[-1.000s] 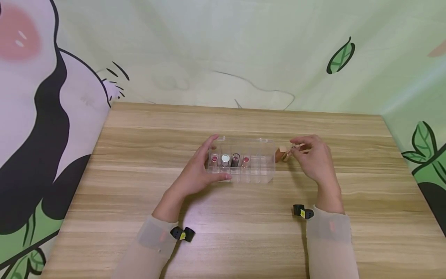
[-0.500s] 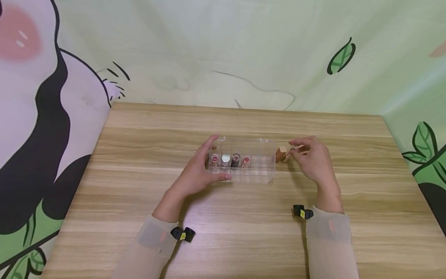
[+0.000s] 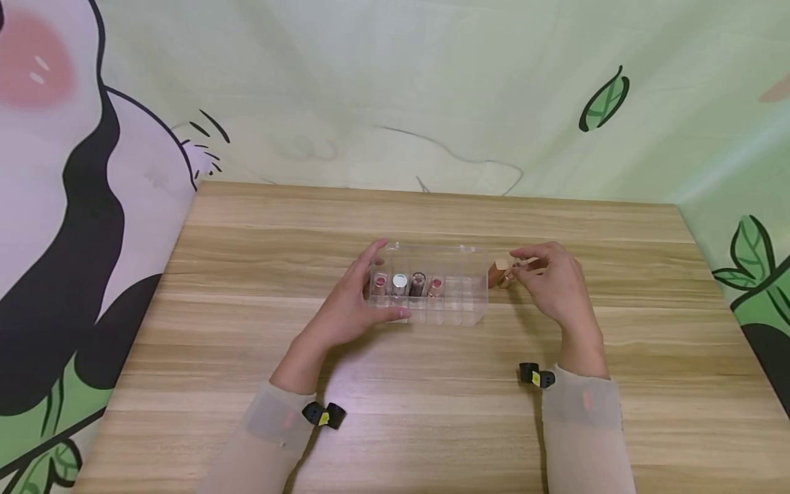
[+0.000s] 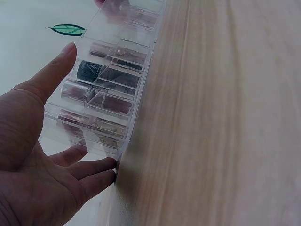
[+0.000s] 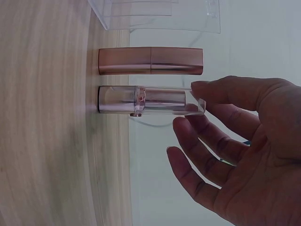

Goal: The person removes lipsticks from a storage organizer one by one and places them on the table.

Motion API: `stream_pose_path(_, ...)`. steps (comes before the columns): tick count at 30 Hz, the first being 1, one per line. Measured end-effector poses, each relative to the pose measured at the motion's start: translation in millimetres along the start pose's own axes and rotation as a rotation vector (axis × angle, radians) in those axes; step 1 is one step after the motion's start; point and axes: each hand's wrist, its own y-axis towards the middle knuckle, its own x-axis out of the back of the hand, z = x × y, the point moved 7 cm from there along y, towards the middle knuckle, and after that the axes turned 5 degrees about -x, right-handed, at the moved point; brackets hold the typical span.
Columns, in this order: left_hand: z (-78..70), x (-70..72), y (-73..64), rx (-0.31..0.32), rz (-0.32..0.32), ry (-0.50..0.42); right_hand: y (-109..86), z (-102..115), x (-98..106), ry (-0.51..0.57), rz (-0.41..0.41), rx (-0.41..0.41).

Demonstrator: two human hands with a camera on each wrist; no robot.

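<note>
as hand [image 3: 554, 283] pinches lipstick [image 5: 162, 100], black tube [image 4: 94, 72] marked

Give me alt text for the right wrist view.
A right hand pinches the end of a clear-capped tube, with a rose-gold tube beside it, both upright at a wood-grain tabletop. Part of a clear case shows at the top.

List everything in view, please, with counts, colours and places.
Backdrop: 1, printed pale green, behind.
Table: 1, light wood, foreground.
Divided box: 1, clear, on the table.
Boxed tubes: 4, two pink-topped, one pale, one dark, inside the box.
Opaque tube: 1, rose-gold, right of the box.
Clear-capped tube: 1, clear and pinkish, beside the opaque tube.
Wrist devices: 2, black, below the box, left and right.
Sleeves: 2, beige, bottom edge.
Left hand: 1, bare, gripping the box.
Right hand: 1, bare, pinching the clear-capped tube.
</note>
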Motion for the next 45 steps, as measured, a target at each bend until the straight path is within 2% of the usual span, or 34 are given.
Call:
stream_pose_path(31,-0.3,-0.3,-1.3,-0.012,0.000,0.003,-2.7,0.4,0.1,0.036,0.029,-0.014)
stream_pose_path(45,-1.2,0.8,-0.4,-0.009,0.001,0.006,-3.3,8.5,4.1,0.034,0.015,0.011)
